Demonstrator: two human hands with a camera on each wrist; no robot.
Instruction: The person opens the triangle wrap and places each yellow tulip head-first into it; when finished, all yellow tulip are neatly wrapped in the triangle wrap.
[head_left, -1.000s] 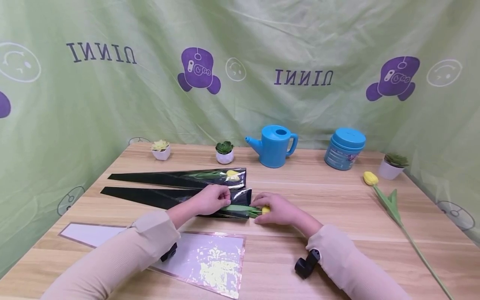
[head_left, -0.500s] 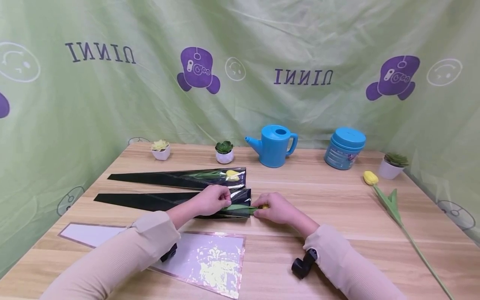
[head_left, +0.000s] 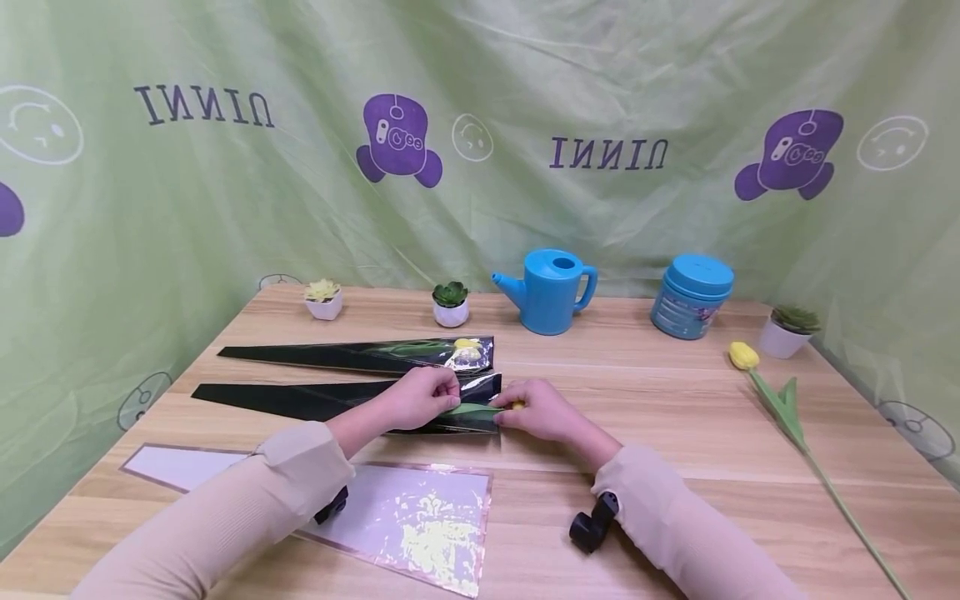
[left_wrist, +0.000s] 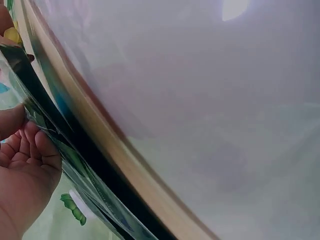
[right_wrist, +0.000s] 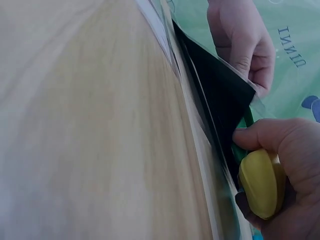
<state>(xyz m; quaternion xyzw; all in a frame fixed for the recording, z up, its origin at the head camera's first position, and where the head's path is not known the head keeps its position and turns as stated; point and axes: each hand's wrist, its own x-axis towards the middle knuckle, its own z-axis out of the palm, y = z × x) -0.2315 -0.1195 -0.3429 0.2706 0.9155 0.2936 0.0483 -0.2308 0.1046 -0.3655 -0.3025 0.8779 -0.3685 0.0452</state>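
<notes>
My left hand (head_left: 423,398) pinches the clear front layer of a black flower sleeve (head_left: 277,398) near its wide end, lifting it off the black back, as the left wrist view shows. With my right hand (head_left: 542,410) I grip a yellow tulip (right_wrist: 259,182) just below its bloom. Its green leaves lie inside the sleeve's mouth; the stem farther in is hidden by my left hand and wrist. The bloom is still outside the opening, between my right fingers and palm. Behind lies a second black sleeve (head_left: 337,358) with a yellow tulip inside.
A white sleeve with a pinkish border (head_left: 382,492) lies in front, partly under my left forearm. Another yellow tulip (head_left: 743,357) lies at the right. Along the back stand a blue watering can (head_left: 551,292), a blue-lidded jar (head_left: 690,300) and small potted plants (head_left: 451,310).
My right hand has moved left with the tulip, bringing its bloom closer to the sleeve's mouth. My left hand keeps its hold on the sleeve.
</notes>
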